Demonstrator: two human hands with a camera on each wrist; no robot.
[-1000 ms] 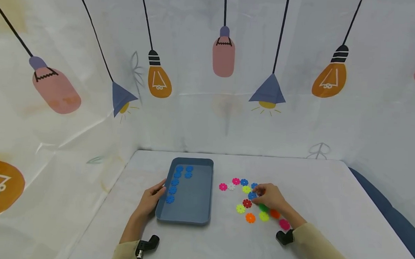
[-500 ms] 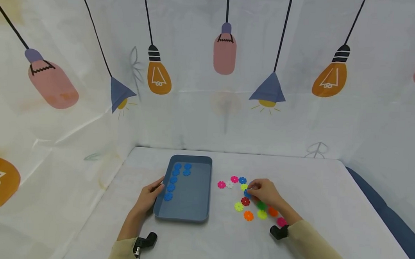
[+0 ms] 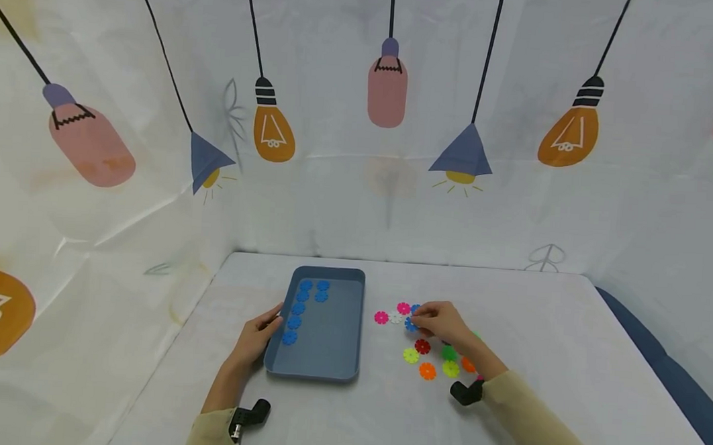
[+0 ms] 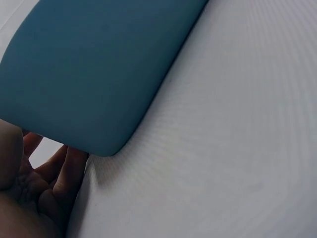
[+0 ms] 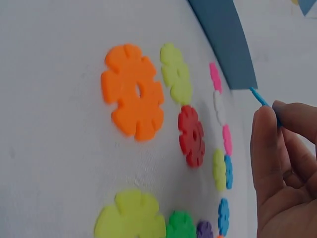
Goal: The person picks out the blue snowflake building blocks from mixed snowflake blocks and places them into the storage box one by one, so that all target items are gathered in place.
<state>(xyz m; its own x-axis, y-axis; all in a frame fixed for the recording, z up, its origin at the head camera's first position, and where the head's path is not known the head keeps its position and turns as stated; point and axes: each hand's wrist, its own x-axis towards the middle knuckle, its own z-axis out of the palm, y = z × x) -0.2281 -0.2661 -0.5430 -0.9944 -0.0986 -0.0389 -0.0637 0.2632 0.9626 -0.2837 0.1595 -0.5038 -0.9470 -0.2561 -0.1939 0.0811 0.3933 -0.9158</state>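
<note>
My left hand grips the left side of a blue-grey tray, thumb at the rim. In the left wrist view its fingers bend under the tray's edge. Several blue flower-shaped discs lie in the tray, mostly in a column along its left side. Right of the tray, my right hand pinches another blue flower-shaped disc between thumb and fingertips, raised above the table. Below that hand lie loose flower discs, among them a red one, an orange one and a green one.
Pink and white flower discs lie between the tray and my right hand. Yellow discs are nearer to me. A white wall sheet with printed lamps rises behind the table. A blue chair stands at right.
My right hand has moved left and slightly up from among the loose discs, carrying a blue disc toward the tray. The left hand keeps its grip; the view has shifted slightly.
</note>
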